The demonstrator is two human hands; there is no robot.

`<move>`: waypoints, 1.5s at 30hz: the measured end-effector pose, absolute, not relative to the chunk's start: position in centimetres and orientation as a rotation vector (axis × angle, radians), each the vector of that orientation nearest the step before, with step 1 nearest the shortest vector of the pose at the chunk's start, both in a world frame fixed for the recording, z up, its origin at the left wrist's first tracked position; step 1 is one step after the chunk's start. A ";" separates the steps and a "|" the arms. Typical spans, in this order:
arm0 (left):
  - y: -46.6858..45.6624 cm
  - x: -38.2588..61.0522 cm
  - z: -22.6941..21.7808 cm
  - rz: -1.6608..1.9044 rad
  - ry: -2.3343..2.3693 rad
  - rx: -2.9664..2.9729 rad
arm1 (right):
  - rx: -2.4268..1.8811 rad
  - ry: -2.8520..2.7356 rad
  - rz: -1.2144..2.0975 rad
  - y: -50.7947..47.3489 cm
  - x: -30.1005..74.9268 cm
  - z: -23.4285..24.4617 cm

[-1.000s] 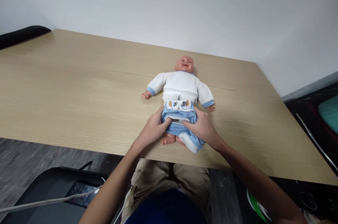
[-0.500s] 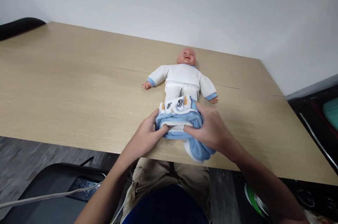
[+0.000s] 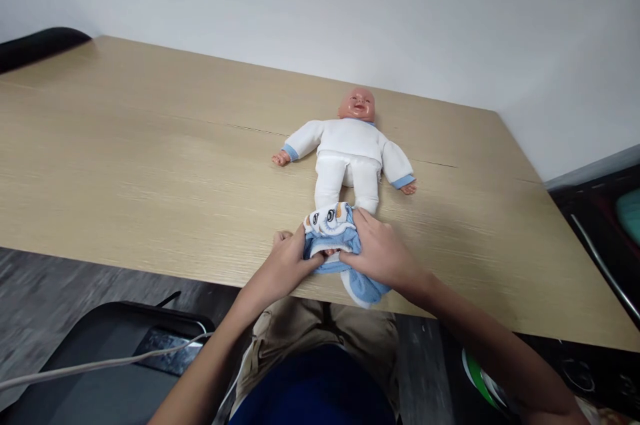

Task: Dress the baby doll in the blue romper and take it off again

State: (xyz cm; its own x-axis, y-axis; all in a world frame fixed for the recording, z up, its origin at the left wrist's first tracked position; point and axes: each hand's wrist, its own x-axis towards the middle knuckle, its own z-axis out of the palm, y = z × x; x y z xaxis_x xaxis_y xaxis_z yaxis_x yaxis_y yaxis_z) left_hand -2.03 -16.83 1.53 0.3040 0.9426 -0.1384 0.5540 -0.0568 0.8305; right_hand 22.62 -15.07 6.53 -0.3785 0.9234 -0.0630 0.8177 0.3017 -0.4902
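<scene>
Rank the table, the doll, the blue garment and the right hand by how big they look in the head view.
1. the table
2. the doll
3. the blue garment and the right hand: about alike; the hand covers part of it.

Plain office-like room, long pale wooden table (image 3: pixel 125 165) as the desk, bare white wall (image 3: pixel 320 5) right behind the table, black chair back (image 3: pixel 40 45) at its far left corner, grey floor (image 3: pixel 50 278) below its near edge, white cable (image 3: pixel 100 365) trailing there.
</scene>
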 end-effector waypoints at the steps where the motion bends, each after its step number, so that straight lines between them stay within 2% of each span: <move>1: -16.9 -1.9 1.4 0.577 1.347 1.734 | -1.610 -2.348 0.642 -15.2 22.6 6.3; 6: -17.3 -1.3 0.6 0.664 1.317 1.764 | -1.540 -2.400 0.682 -14.9 23.2 6.1; 12: -17.0 -1.4 -0.3 0.973 1.244 1.545 | -1.361 -2.229 0.830 -13.8 23.6 6.3; 18: -14.2 -1.8 0.8 1.066 1.234 1.618 | -1.247 -2.195 0.837 -10.8 24.6 5.7; 24: -11.2 -4.0 3.1 0.930 1.069 1.557 | -1.108 -2.206 0.972 -8.1 26.5 6.1; 30: -9.9 -6.9 4.3 0.701 1.004 1.664 | -1.099 -1.716 1.392 -8.3 28.6 4.3; 34: -8.5 -5.8 5.1 0.804 1.012 1.765 | -1.145 -1.431 1.536 -8.4 29.0 2.4; 37: -6.8 -3.7 6.7 0.802 1.014 1.974 | -1.150 -1.373 1.557 -8.3 28.8 2.0; 41: -3.7 -0.9 9.5 0.536 0.931 2.238 | -1.160 -1.487 1.490 -8.1 28.9 3.1; 45: -0.5 1.2 11.5 0.257 0.707 2.201 | -1.181 -1.800 1.374 -8.0 30.2 4.9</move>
State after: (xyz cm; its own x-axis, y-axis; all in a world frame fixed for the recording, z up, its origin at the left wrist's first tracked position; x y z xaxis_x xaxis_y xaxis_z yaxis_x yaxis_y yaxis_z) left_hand 1.18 -0.48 11.46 0.8238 0.5650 -0.0450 0.4041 -0.5297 0.7457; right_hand 30.19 -8.04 4.90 -0.4404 0.8954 -0.0651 0.2987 0.0778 -0.9512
